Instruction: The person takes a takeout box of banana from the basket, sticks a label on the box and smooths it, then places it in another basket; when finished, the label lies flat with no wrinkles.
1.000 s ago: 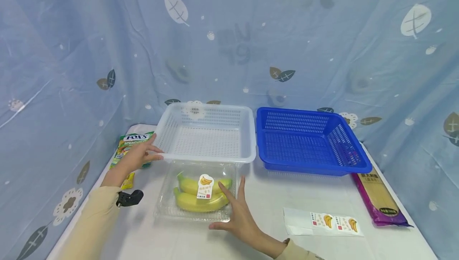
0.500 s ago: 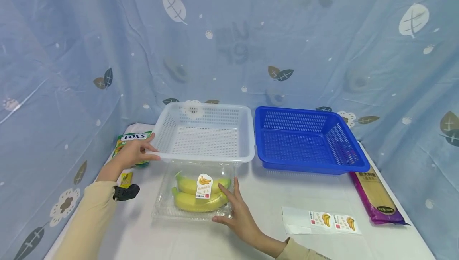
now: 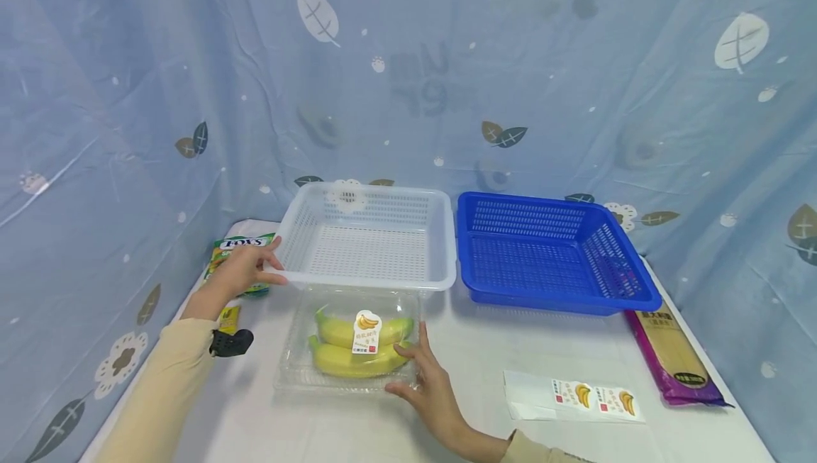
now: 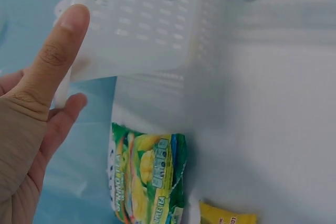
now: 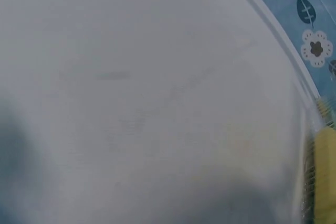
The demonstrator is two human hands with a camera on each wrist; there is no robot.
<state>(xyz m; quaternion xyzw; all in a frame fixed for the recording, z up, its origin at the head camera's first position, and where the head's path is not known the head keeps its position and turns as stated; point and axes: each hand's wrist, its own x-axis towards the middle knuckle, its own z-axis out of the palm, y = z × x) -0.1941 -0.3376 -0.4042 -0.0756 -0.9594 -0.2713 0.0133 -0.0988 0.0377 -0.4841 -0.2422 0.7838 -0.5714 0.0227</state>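
A white plastic basket (image 3: 370, 283) stands at the back left. My left hand (image 3: 241, 270) pinches its left front rim, with the thumb on one side and the fingers on the other in the left wrist view. In front of the basket, touching or nearly so, sits a closed clear plastic container (image 3: 295, 367) with bananas (image 3: 357, 361) inside and a banana sticker (image 3: 367, 332) on its lid. My right hand (image 3: 436, 388) grips the container's right front corner, index finger over the lid and thumb at the front edge. That hand is out of the right wrist view.
A blue basket (image 3: 558, 301) stands right of the white one. A purple noodle pack (image 3: 679, 364) lies at far right, before it a sticker strip (image 3: 574, 398). Beside my left arm lie a green Fox's candy bag (image 4: 149, 174) and a small yellow packet (image 3: 228, 318). Patterned blue curtains enclose the table.
My right hand's thumb and index finger have drawn closer together at the container's corner. My left hand has closed further on the basket rim. Basket and container look unmoved.
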